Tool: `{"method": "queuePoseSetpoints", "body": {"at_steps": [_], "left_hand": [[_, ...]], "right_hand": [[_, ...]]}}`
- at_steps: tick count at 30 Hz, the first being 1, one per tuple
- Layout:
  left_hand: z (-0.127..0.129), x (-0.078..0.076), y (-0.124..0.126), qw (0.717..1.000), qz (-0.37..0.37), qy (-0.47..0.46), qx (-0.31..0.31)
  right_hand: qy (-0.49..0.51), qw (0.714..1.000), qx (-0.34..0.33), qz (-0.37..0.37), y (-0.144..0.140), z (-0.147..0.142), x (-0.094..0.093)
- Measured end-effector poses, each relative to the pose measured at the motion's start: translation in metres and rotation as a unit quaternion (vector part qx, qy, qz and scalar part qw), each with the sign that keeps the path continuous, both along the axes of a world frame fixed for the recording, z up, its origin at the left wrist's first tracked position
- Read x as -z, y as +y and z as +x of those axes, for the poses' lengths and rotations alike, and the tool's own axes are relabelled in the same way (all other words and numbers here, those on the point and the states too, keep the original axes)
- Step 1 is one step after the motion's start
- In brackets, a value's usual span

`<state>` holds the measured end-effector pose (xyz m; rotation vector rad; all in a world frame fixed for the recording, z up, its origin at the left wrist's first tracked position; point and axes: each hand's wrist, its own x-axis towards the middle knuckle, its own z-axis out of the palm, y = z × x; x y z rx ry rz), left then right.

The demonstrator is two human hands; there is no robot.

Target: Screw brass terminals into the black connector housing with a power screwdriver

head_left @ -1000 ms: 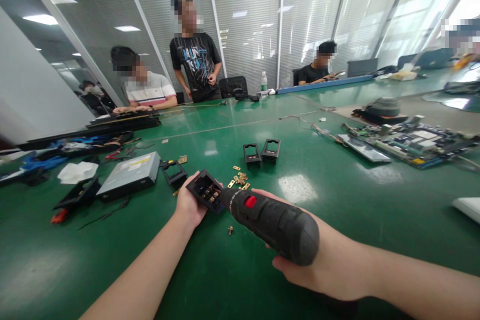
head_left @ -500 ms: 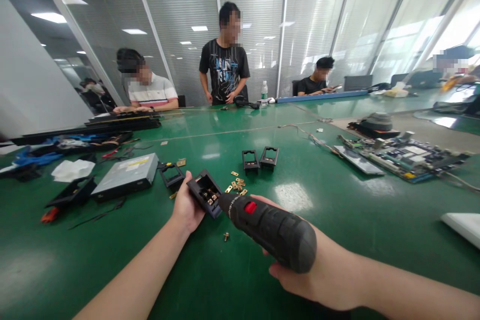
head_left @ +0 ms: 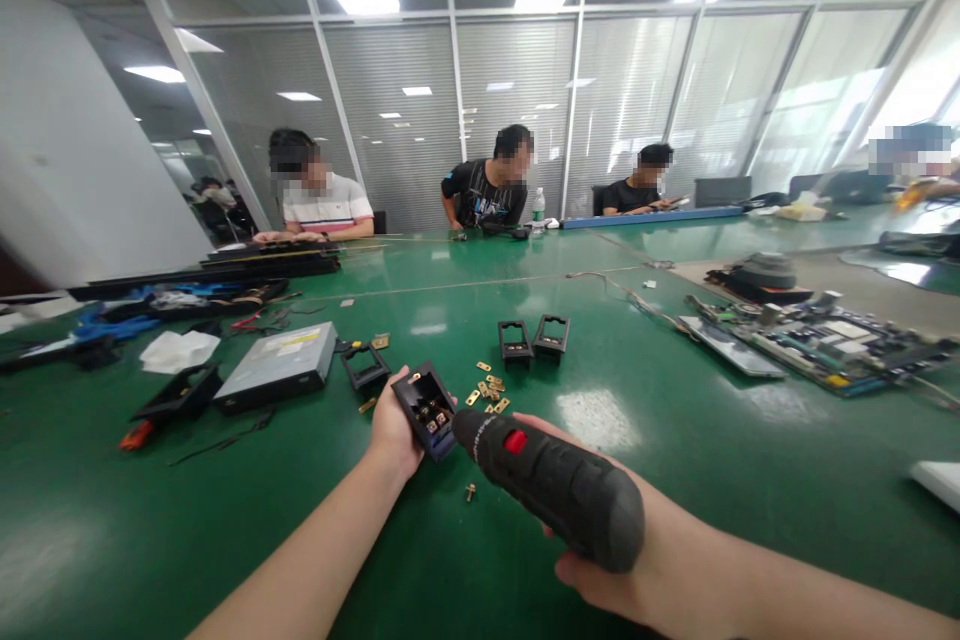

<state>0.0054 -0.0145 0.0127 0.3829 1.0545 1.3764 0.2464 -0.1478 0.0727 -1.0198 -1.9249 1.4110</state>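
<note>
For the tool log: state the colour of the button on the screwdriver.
Red, on the black electric screwdriver; head view.

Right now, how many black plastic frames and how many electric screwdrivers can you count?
Black plastic frames on the table: 3
Black socket housing in the left hand: 1
Electric screwdriver in the right hand: 1
Total: 5

1. The optical drive, left of centre on the table, carries a yellowish label; its print is too small to read.
2. The dark T-shirt of the person at the far side bears a pale graphic, illegible.
</note>
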Motion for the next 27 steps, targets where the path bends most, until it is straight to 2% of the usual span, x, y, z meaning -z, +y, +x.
{"method": "queuePoseSetpoints", "body": {"at_steps": [6,9,14,18,21,23,25,27], "left_hand": [[0.001,0.004,0.002,0.999,-0.010,0.031,0.004],[-0.001,0.005,0.003,0.999,-0.010,0.037,0.022],[-0.005,0.005,0.002,0.998,-0.010,0.043,0.045],[-0.009,0.005,0.005,0.997,-0.018,0.042,0.055],[-0.010,0.009,0.008,0.997,-0.028,0.021,0.066],[-0.009,0.012,0.010,0.997,-0.035,0.014,0.064],[-0.007,0.015,0.011,0.999,-0.037,0.016,0.036],[-0.004,0.017,0.013,0.999,-0.043,0.030,0.006]], "right_hand": [[0.042,0.992,-0.005,-0.119,0.010,0.004,0.014],[0.059,0.989,-0.013,-0.133,0.014,0.006,0.017],[0.030,0.990,-0.008,-0.136,0.014,0.004,0.012],[-0.002,0.987,0.039,-0.157,0.014,-0.006,0.024],[0.059,0.986,0.071,-0.140,0.019,-0.018,0.046],[0.085,0.976,0.096,-0.178,0.023,-0.023,0.054],[0.086,0.964,0.112,-0.225,0.024,-0.024,0.054],[0.068,0.964,0.118,-0.229,0.022,-0.018,0.050]]}}
